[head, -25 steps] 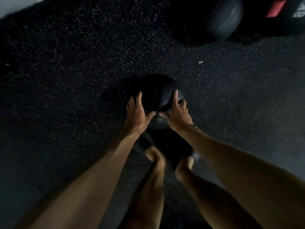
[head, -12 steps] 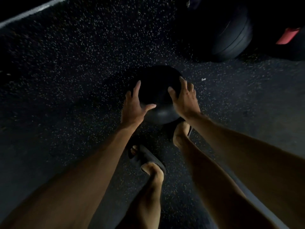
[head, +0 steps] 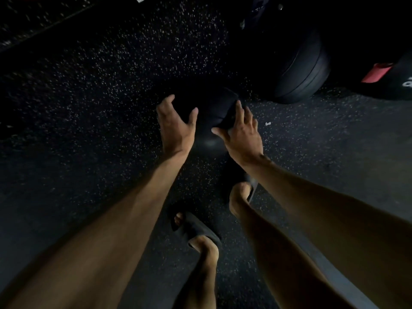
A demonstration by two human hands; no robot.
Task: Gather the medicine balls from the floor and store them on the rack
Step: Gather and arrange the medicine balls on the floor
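**Item: medicine ball [head: 210, 108].** Black, round and matte, hard to tell from the dark speckled floor [head: 100, 97] around it. I cannot tell whether it rests on the floor or is already clear of it.

**Hold:** My left hand [head: 176, 128] cups the ball's left flank, fingers curled round the far side and thumb up over the top. My right hand [head: 244, 136] wraps the right flank, fingers spread and thumb laid across the near face. Both hands grasp the ball and nothing else.

**Handling, as I judge it:** Dense and heavy for its size, firm with a little give, and unlikely to break. The skin looks grippy, not slick. There is no handle, so I take it at opposite sides, palms low under the widest part.

**Near the ball:** A bigger black ball [head: 301, 70] lies beyond it to the right. A red-labelled thing [head: 376, 72] lies further right again. My sandal [head: 196, 228] is on the near side of the ball. No rack is in view.
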